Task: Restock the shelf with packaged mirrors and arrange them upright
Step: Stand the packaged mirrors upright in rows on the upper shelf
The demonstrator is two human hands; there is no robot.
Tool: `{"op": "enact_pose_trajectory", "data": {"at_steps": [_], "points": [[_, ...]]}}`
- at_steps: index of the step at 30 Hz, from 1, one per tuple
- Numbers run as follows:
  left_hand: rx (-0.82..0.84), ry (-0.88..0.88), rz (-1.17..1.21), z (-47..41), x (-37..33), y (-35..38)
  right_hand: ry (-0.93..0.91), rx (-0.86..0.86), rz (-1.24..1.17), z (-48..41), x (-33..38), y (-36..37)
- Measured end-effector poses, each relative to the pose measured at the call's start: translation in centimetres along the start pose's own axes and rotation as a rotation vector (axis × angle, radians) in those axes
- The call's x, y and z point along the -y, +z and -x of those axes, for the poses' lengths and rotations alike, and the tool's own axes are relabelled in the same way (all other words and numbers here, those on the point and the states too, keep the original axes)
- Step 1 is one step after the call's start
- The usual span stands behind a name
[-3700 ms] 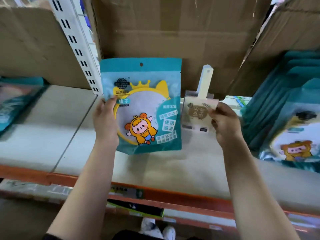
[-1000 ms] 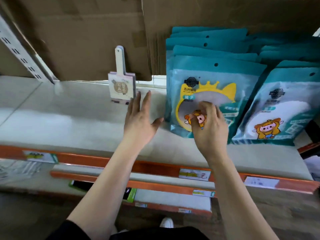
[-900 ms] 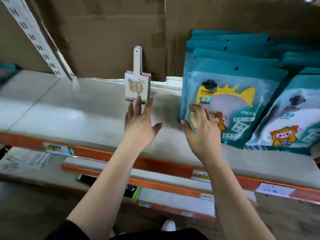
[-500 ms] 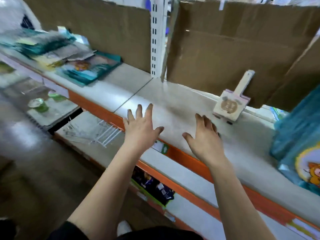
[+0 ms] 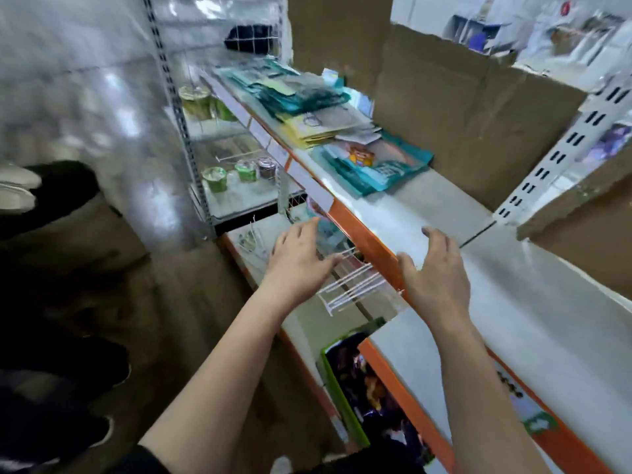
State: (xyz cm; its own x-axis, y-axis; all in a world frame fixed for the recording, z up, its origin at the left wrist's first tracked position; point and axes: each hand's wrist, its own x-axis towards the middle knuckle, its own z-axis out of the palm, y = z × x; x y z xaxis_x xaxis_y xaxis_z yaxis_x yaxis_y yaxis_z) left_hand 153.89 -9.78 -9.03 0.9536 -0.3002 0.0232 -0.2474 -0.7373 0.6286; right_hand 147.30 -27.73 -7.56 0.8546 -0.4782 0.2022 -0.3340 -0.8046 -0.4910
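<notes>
Teal packaged mirrors (image 5: 376, 165) lie flat in a loose pile on the grey shelf (image 5: 427, 213), up and left of my hands. More teal and yellow packets (image 5: 301, 100) are stacked flat farther along the same shelf. My left hand (image 5: 297, 265) hovers with fingers spread over the lower shelf, holding nothing. My right hand (image 5: 434, 278) is open above the orange front edge (image 5: 362, 230) of the shelf, also holding nothing. The upright row of mirrors is out of view.
Brown cardboard (image 5: 455, 107) backs the shelf and a white slotted upright (image 5: 561, 145) divides it. White wire hooks (image 5: 352, 285) lie on the lower shelf beneath my hands. Green cups (image 5: 229, 176) sit on a wire rack at left. A dark box (image 5: 372, 398) stands below.
My view has swung left, away from the upright mirror row toward the flat pile. Both hands have left the placed packet and moved left, open; the small paddle mirror is out of view.
</notes>
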Motion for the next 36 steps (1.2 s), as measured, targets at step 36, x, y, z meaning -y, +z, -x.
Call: {"op": "enact_pose_trajectory", "data": {"at_steps": [36], "points": [[-0.097, -0.085, 0.118, -34.9, 23.4, -19.5, -0.008, 0.158, -0.155, -30.9, 28.3, 24.6]]}}
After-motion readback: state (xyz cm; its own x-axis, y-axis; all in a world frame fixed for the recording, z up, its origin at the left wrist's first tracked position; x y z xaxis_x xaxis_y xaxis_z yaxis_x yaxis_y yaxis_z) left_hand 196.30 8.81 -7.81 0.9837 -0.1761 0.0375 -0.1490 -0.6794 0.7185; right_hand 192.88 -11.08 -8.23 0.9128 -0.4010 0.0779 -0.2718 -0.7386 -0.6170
